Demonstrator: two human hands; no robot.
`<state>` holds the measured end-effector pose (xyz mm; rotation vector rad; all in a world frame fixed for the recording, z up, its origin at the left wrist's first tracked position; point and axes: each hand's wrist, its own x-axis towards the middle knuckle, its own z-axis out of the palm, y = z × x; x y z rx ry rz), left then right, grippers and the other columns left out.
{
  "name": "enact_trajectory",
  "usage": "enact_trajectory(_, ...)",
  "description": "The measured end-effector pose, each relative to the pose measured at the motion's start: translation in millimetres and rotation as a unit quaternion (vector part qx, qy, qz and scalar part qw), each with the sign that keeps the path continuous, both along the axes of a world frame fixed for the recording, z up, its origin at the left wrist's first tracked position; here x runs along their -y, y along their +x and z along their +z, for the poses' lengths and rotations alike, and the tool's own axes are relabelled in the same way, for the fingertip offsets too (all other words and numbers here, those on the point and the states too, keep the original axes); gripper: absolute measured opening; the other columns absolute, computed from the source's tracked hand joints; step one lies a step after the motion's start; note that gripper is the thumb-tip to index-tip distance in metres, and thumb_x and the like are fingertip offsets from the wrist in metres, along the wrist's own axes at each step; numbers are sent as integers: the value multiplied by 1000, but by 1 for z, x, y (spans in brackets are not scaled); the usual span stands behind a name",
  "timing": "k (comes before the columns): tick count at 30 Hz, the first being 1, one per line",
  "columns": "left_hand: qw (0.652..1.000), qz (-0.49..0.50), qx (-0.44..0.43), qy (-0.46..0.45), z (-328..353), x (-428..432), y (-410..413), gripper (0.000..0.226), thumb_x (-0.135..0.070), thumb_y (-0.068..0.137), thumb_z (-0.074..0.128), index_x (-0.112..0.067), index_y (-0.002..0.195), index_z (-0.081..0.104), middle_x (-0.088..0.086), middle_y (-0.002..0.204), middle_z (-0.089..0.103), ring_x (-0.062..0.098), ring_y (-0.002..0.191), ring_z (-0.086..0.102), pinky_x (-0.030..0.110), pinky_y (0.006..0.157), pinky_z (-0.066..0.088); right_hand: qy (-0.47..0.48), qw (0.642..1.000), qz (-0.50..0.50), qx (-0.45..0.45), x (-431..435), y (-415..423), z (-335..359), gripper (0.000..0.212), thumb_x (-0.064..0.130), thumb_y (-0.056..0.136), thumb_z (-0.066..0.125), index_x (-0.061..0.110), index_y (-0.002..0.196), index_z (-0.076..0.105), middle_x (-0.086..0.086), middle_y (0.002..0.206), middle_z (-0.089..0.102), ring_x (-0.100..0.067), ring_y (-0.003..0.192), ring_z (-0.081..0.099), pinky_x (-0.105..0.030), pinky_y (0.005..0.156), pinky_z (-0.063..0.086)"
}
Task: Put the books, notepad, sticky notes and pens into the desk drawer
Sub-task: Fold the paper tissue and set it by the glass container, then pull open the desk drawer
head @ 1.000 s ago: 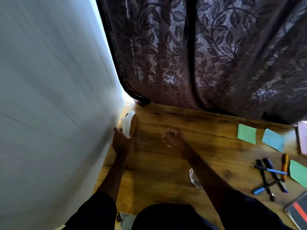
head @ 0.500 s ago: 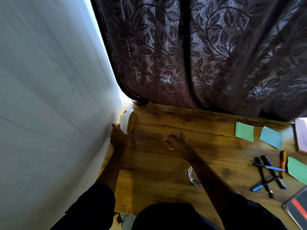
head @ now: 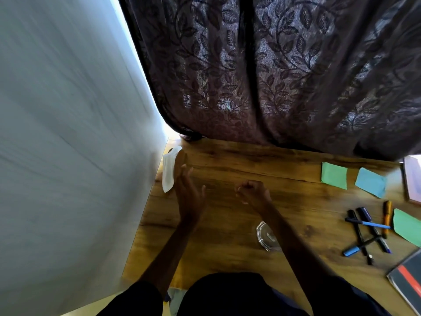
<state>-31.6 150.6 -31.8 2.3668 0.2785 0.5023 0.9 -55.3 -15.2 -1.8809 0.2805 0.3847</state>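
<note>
- Book (head: 407,282), dark cover with a red stripe, lies nearest me at the right near corner of the desk (head: 227,236). Its long edge runs diagonally and the frame cuts it off.
- A glass dish (head: 265,236) sits beside my right forearm.
- The pens (head: 366,233) lie in a crossed heap on the right. The black and purple ones point roughly near to far, and a thin blue one lies across them. An orange one stands apart, lengthwise.
- My left hand (head: 189,197) is released, fingers straight and pointing away, and it holds nothing.
- My right hand (head: 252,193) is clenched into a fist.
- Three sticky notes (head: 333,175) lie flat at far right, two green and one blue, each set slightly askew.
- A pinkish pad (head: 413,179) lies at the right edge.
- A white cloth (head: 169,171) lies just beside my left fingertips; I cannot tell if they touch.
- A leaf-patterned curtain (head: 273,76) hangs behind.
</note>
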Motion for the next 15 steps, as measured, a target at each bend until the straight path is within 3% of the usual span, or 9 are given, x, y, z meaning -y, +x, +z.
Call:
enact_trajectory(3, 997, -60, 31, -32, 0, 26, -6, 65, -11, 87, 76, -8, 144, 46, 13, 155, 40, 28, 142, 41, 42, 111, 45, -21, 1000, -8, 20, 16, -10, 4, 19, 7, 92, 66, 21, 83, 76, -2, 85, 79, -25, 77, 77, -44, 66, 61)
enact_trajectory(7, 987, -147, 44, -35, 3, 58, -12, 42, -24, 96, 57, -5, 133, 55, 15, 145, 48, 26, 136, 46, 36, 111, 41, -1, 998, -35, 47, 48, -34, 18, 20, 4, 93, 65, 20, 85, 75, -4, 90, 79, -27, 83, 77, -46, 72, 62)
enact_trajectory(12, 974, -228, 16, -10, -1, 92, -25, 31, -8, 94, 67, -7, 124, 60, 11, 140, 53, 19, 132, 48, 13, 106, 34, -8, 992, -103, 65, 88, -55, 23, 25, 4, 93, 64, 24, 82, 75, -2, 84, 78, -27, 81, 76, -52, 74, 61)
enact_trajectory(15, 964, -266, -2, -12, -2, 108, -34, 24, -10, 95, 63, -11, 118, 62, 8, 136, 55, 20, 129, 52, 24, 102, 45, -12, 990, -136, 44, 109, -70, 16, 25, 7, 92, 65, 27, 84, 77, 0, 86, 79, -24, 81, 76, -53, 78, 62)
